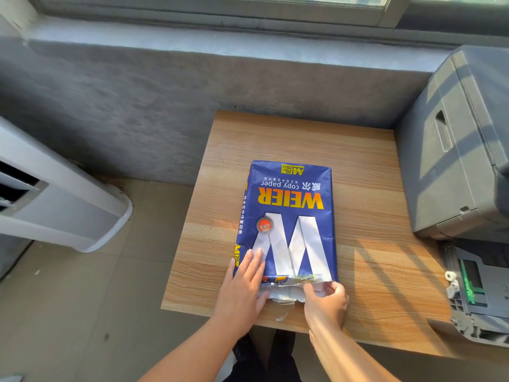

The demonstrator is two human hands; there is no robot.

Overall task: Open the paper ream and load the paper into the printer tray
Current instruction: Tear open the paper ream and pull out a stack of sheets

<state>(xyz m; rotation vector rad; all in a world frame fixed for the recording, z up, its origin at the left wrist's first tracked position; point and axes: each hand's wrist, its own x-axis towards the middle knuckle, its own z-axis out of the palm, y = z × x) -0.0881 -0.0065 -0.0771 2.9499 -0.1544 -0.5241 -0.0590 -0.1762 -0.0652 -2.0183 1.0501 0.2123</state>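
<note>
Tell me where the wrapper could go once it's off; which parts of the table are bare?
Bare wood lies between the ream and the wall, and between ream and printer. The near edge is crowded by both hands and torn wrapping.

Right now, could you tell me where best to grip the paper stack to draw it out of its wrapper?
I would grip the exposed white sheets at the torn near end of the ream, coming from the person's side. The far end looks sealed. The left hand steadies the wrapper; the right hand is already there.

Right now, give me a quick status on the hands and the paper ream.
Left hand flat on the ream, pinning it. Right hand pinching the torn near-end wrapper; white paper showing. Printer tray pulled out at right; nothing blocking.
</note>
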